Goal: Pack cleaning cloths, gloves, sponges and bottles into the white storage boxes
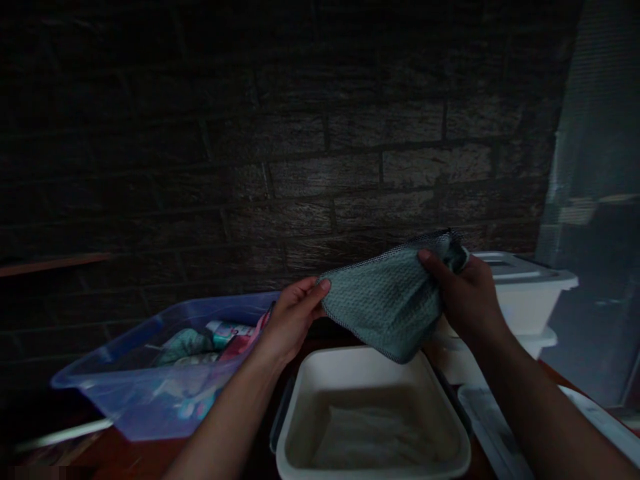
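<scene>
Between my two hands a teal mesh bag or cloth (pixel 383 303) with a netted edge is stretched out, above the back of a white plastic bin (pixel 287 433). My left hand (pixel 295 310) pinches its left corner between thumb and fingers. Gripping the upper right end, my right hand (pixel 467 293) has its thumb on the front and its other fingers mostly hidden behind. Whether it is a bag or a folded cloth is hard to tell in the dim light. Inside the bin, a pale flat item (pixel 367 437) lies on the bottom.
To the left is a translucent blue tub (pixel 150 400) holding a tube, a teal bundle and pink items. Stacked white lidded boxes (pixel 525 300) stand at the right. A white lid (pixel 493 427) lies beside the bin. A dark brick wall (pixel 300 167) rises behind.
</scene>
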`<state>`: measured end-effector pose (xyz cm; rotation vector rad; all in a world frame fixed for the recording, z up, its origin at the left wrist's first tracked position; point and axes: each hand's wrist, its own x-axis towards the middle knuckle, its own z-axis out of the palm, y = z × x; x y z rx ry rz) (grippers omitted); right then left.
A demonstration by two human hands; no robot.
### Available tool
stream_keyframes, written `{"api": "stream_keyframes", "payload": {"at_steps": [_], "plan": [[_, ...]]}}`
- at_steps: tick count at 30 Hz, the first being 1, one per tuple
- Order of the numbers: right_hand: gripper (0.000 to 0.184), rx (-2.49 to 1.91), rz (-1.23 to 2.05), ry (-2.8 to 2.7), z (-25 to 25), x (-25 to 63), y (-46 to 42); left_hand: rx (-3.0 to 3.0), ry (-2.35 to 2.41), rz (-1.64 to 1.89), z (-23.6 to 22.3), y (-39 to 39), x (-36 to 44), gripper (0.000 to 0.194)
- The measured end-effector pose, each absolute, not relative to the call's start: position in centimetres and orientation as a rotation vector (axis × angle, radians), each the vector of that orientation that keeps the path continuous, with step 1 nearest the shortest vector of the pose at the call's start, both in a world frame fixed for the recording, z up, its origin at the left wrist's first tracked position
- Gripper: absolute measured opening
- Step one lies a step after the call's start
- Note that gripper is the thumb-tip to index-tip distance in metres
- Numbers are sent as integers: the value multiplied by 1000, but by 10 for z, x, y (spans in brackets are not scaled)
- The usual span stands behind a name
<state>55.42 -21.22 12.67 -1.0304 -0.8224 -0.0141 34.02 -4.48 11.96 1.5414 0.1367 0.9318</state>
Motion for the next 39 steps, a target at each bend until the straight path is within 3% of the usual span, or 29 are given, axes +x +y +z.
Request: {"api": "stream_keyframes", "payload": {"at_steps": [9,21,24,28,31,33,35,36,39], "plan": [[25,-1001,18,-841,131,552,-212,1580,290,1032,120,-46,339,32],[30,-986,57,-917,131,542,-213,1308,216,963,123,-39,342,21],[62,-969,210,-1160,133,535,-227,1095,157,1019,128,-30,341,24],[102,-925,761,-1711,139,537,-245,1108,261,1133,131,-27,335,21],[108,-885,998,-1975,142,538,-243,1320,309,1129,130,-34,332,25],[85,-913,912,-1931,138,534,-234,1464,260,1088,128,-42,331,32],[55,-999,643,-1725,130,527,-221,1582,185,1034,127,-51,331,36],[48,-1061,446,-1604,126,524,-216,1626,142,1000,127,-56,331,37],[75,-1138,126,-1560,116,519,-204,1684,-1,870,128,-72,329,37]]}}
